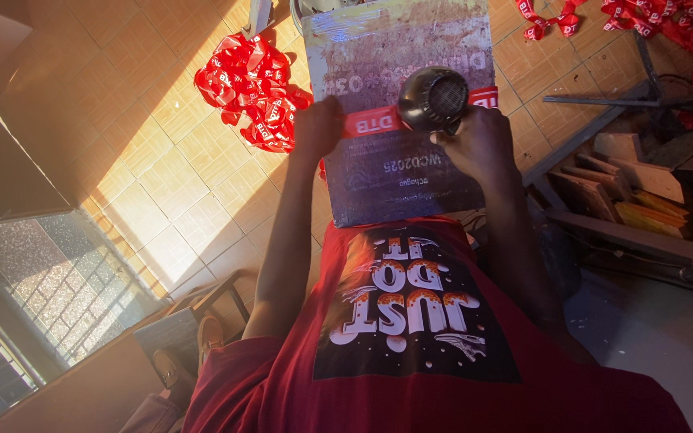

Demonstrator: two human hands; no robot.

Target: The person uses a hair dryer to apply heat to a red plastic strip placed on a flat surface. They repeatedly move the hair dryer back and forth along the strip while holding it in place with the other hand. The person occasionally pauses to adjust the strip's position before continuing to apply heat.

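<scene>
Red ribbon (pixel 378 122) runs crosswise at upper centre over the board (pixel 395 172); my left hand (pixel 318 127) pinches its end, my right hand (pixel 479 143) grips the dryer (pixel 433 98) above it.

Tan tiled floor (pixel 162 152) under heaped red ribbons (pixel 252 80).

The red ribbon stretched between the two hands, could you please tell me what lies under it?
Under the red ribbon lies a grey printed board. The black heat tool covers the ribbon's right part.
</scene>
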